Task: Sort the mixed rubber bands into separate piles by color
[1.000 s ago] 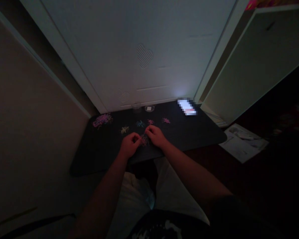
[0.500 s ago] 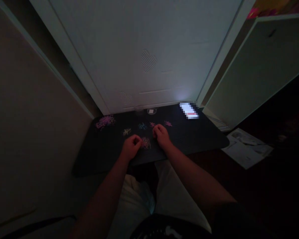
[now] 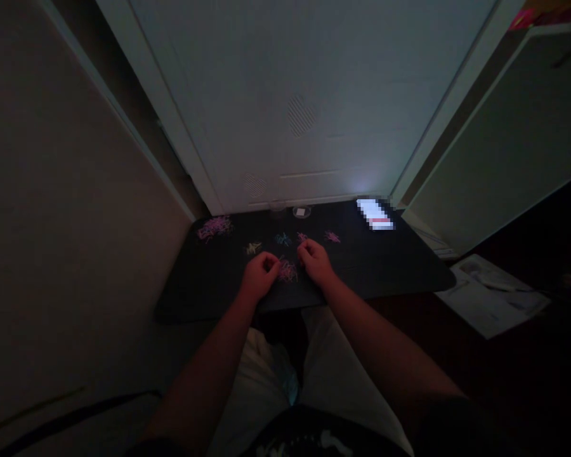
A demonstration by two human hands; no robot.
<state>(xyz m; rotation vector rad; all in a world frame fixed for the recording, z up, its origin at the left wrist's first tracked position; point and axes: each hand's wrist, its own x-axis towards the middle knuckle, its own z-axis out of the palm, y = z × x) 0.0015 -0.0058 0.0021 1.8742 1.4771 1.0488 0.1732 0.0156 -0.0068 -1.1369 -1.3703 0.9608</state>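
- Nearest, the front edge of the dark table [image 3: 385, 270] lies just beyond the lap; forearms that cross it lightly, wrists lifted, should leave the loose bits undisturbed.
- The left hand [image 3: 261, 274] is curled at the left side of the mixed pile [image 3: 288, 271], thumb and fingertips close together; whether a strand is between them I cannot tell in this dim light.
- That pile of thin, tangled strands lies on the table between the two hands. A light pinch at one loose end looks wiser than a grab, which could drag neighbours along.
- The right hand [image 3: 316, 261] is beyond the pile's right side, fingers bent and tips drawn nearly together; its grasp, too, is impossible to make out.
- Beyond the hands sit small heaps: pale strands [image 3: 254, 248], blue strands [image 3: 282, 238], a pink cluster [image 3: 302, 237] just past the right fingertips, and another pink heap [image 3: 332, 237] farther right. Low, slow hand movements would suit these gaps, since a knuckle could brush them together.
- At the far left lies a larger pink-purple pile [image 3: 214, 227], well apart from the hands.
- Farthest, by the white panel [image 3: 333, 146], a lit screen [image 3: 375, 214] glows; hands angled out of its light would shade the strands less.
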